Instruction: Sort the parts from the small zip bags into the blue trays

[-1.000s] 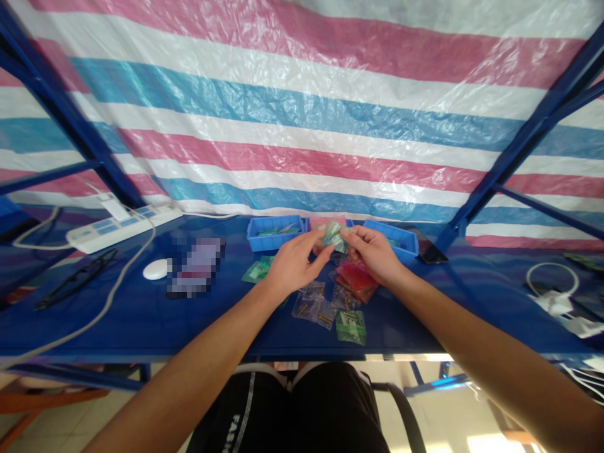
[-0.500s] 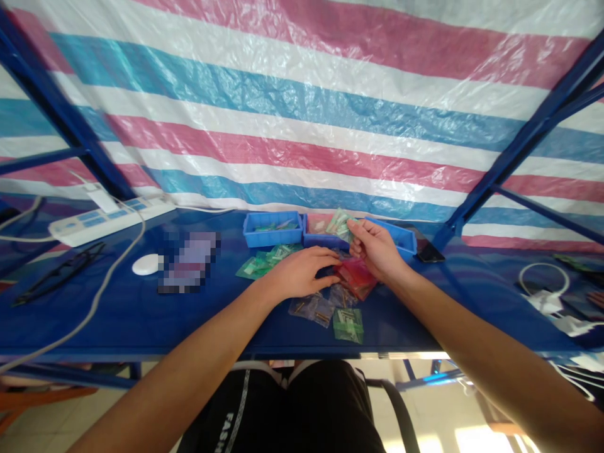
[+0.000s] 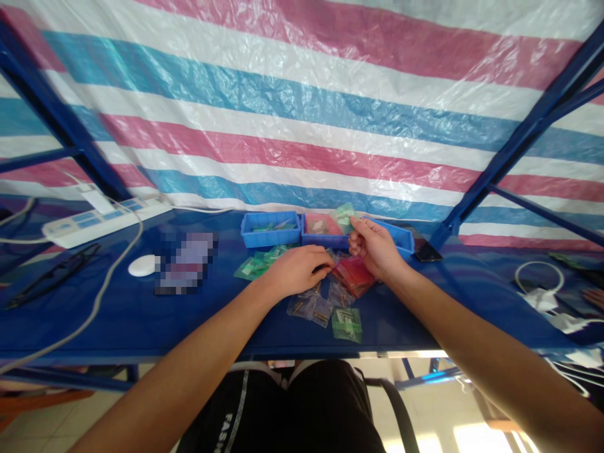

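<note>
My right hand [image 3: 374, 247] is raised over the blue trays and pinches a small green plastic bag [image 3: 344, 216] above the middle tray [image 3: 321, 238]. My left hand [image 3: 298, 269] lies on the heap of small bags on the blue table, fingers curled onto a clear bag [image 3: 330, 257] beside the red bags [image 3: 355, 274]. More clear bags [image 3: 311, 307] and a green bag [image 3: 346, 324] lie just in front of the hands. Green bags [image 3: 258, 262] lie to the left of my left hand.
Three blue trays stand at the back: left tray [image 3: 270, 229] and right tray [image 3: 400, 236] flank the middle one. A power strip [image 3: 99, 217], cable, white puck [image 3: 141, 265] and black glasses [image 3: 51, 274] lie left. A phone [image 3: 428, 253] and white cables [image 3: 542, 286] lie right.
My left hand let go of the green bag and dropped onto the heap of bags. My right hand carried the green bag back toward the middle tray.
</note>
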The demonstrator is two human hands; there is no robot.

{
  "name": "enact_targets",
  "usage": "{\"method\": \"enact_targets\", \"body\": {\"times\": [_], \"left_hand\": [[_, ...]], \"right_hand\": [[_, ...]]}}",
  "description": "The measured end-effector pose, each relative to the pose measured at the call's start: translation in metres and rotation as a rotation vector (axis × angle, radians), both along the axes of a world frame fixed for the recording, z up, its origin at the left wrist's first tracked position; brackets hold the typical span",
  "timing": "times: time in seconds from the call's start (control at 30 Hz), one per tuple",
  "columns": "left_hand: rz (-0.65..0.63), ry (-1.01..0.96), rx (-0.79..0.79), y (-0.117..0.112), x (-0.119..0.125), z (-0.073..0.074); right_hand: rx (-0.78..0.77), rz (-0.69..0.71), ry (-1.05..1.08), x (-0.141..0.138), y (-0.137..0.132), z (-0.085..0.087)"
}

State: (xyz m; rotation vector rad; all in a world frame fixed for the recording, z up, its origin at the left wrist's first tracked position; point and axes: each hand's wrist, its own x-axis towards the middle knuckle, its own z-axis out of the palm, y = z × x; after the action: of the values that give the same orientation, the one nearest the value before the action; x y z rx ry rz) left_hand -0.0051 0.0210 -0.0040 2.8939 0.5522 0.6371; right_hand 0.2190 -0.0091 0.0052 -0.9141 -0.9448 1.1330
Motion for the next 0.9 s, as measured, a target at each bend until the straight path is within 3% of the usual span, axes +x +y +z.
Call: {"method": "enact_targets", "body": {"times": [0.4, 0.7, 0.9], "left_hand": [[0.042, 0.018, -0.003, -0.0028, -0.0007, 0.0010], [0.069, 0.059, -0.022, -0.0038, -0.0006, 0.0038], [0.086, 0.035, -0.056, -0.0070, -0.0010, 0.0051]], "right_hand": [[-0.102, 0.035, 0.072, 0.0015, 0.0035, -0.0070], [-0.203, -0.058, 0.223, 0.0097, 0.0091, -0.0045], [-0.093, 0.047, 0.128, 0.0022, 0.0024, -0.0052]]}}
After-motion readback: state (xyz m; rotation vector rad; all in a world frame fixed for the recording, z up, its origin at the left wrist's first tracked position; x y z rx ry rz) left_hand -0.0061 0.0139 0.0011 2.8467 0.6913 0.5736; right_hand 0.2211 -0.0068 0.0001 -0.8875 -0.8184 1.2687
